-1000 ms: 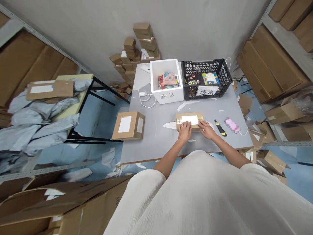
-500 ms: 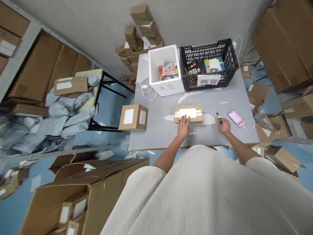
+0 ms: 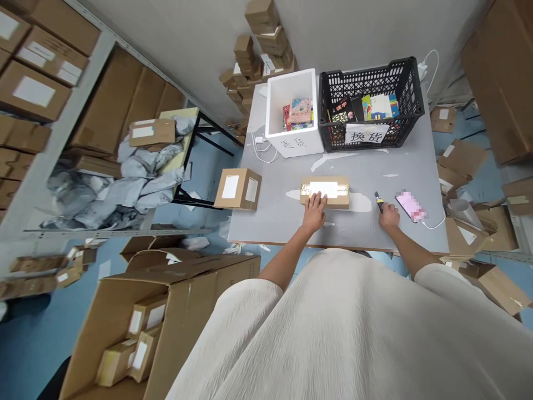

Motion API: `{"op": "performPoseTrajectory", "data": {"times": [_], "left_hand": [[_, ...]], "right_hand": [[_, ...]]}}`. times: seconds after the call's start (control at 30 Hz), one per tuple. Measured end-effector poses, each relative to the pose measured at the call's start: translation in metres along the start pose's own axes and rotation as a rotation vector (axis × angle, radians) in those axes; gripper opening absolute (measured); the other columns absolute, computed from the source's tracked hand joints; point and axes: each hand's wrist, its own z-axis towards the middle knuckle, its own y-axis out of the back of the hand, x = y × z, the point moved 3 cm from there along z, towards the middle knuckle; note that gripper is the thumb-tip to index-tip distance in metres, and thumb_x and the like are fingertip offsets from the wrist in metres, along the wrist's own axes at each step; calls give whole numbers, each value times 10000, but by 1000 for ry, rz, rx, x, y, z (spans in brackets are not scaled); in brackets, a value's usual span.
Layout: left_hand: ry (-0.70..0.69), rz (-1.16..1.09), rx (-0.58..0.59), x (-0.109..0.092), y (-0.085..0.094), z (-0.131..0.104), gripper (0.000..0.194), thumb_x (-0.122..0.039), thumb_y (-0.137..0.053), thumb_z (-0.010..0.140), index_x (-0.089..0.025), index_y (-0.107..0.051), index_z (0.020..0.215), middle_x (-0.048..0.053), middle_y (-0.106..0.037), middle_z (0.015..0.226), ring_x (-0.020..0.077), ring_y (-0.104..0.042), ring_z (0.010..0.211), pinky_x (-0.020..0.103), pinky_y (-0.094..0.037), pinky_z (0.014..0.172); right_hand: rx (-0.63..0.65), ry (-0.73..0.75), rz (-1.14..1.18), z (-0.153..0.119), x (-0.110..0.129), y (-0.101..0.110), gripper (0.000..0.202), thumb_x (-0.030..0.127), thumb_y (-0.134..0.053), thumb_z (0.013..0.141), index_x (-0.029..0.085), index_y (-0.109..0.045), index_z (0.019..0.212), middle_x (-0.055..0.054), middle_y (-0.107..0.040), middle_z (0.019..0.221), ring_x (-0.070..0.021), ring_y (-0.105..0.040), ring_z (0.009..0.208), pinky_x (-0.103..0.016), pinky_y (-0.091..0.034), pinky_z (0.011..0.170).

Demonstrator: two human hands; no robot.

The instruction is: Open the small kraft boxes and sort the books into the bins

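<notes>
Since the earlier frame, the right hand (image 3: 390,215) has left the small box and gone to the knife (image 3: 378,201), while the left hand (image 3: 315,213) has stayed where it was.

Both forearms reach over the near edge of the worktop (image 3: 272,223), slanting inward from the sleeves. On the right, the hand rests low, back upward, its fingers curled and clamped on the knife's handle; the tip of the black and yellow knife points toward the far edge. Whether it is lifted at all, I cannot tell. On the left, the palm faces down with the fingers slightly apart, laid on the near side of the small box (image 3: 338,204) and on its white label (image 3: 322,189). That box lies flat, nearer the near edge than the far one, its long side roughly along that edge.

Just beside the knife, toward the right edge, is a pink, blurred phone (image 3: 411,206) with a white cable. At the left edge stands a larger box (image 3: 237,189). Along the far edge, side by side, are a white bin (image 3: 297,145) and a black crate (image 3: 332,141), both holding books.
</notes>
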Motion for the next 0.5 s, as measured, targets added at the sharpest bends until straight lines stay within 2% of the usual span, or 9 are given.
{"op": "performPoseTrajectory", "data": {"times": [0.1, 0.2, 0.27, 0.37, 0.5], "left_hand": [[-1, 116, 55, -1, 0, 0, 903, -170, -562, 943, -220, -282, 1800, 127, -190, 1898, 358, -128, 1767, 594, -116, 1415], [-16, 180, 80, -3, 1, 0, 899, -184, -554, 962, -192, -248, 1807, 136, -154, 1904, 360, -108, 1770, 586, -125, 1414], [-31, 184, 67, -4, 1, 0, 890, -188, -557, 966, -185, -256, 1803, 143, -170, 1899, 364, -126, 1767, 589, -139, 1412], [-59, 158, 21, -3, 2, 1, 816, -192, -534, 989, -178, -322, 1777, 150, -242, 1881, 355, -189, 1754, 584, -174, 1408], [-98, 90, -58, 6, 10, 3, 708, -187, -484, 1019, -177, -417, 1724, 155, -381, 1822, 333, -306, 1713, 567, -269, 1387]], "right_hand": [[-25, -29, 113, -5, 1, 7, 350, 212, -638, 903, 181, -644, 1252, -200, -654, 1321, -351, -595, 1236, -474, -507, 1045], [-95, -90, 367, -7, 5, 20, 392, 287, -648, 868, 200, -633, 1250, -146, -723, 1222, -311, -664, 1147, -421, -558, 992], [-157, -91, 548, -6, 16, 34, 378, 353, -601, 891, 211, -642, 1239, -116, -753, 1171, -282, -698, 1087, -400, -580, 967], [-200, 14, 731, -3, 45, 58, 409, 491, -503, 961, 211, -673, 1206, -98, -779, 1103, -250, -720, 984, -385, -602, 899], [-113, 267, 781, -6, 102, 90, 543, 633, -575, 967, 194, -694, 1262, -92, -797, 1064, -227, -731, 897, -393, -618, 890]]}}
